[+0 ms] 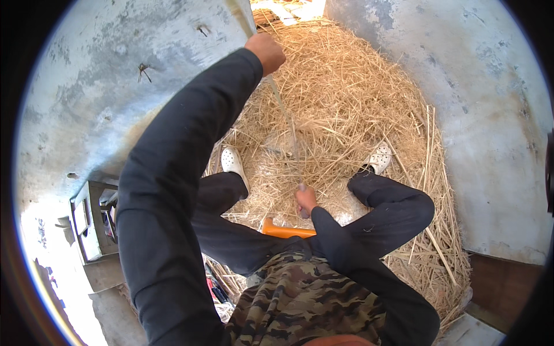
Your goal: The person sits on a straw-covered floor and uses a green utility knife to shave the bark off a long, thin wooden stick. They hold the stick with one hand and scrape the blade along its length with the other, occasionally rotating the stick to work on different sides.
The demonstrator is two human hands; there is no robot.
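Observation:
My left hand (266, 53) is raised far forward, its fingers closed around a long, thin, pale strip (281, 104). One end of the strip passes up beyond the fist along the left wall, and the other slants down toward the straw between my feet. Low in front of my lap, my right hand (306, 199) is closed on a grey, rounded handle (303, 213). Whatever extends beyond that fist blurs into the straw, so its kind is unclear. Whether it touches the strip's lower end, I cannot tell.
Loose straw and shavings (346, 86) cover the floor around my two white clogs (232, 164). Under me is an orange plastic seat (285, 230). Grey walls rise left (144, 40) and right (490, 144); nails (143, 72) stick out of the left one. A box-like shelf (95, 219) stands left.

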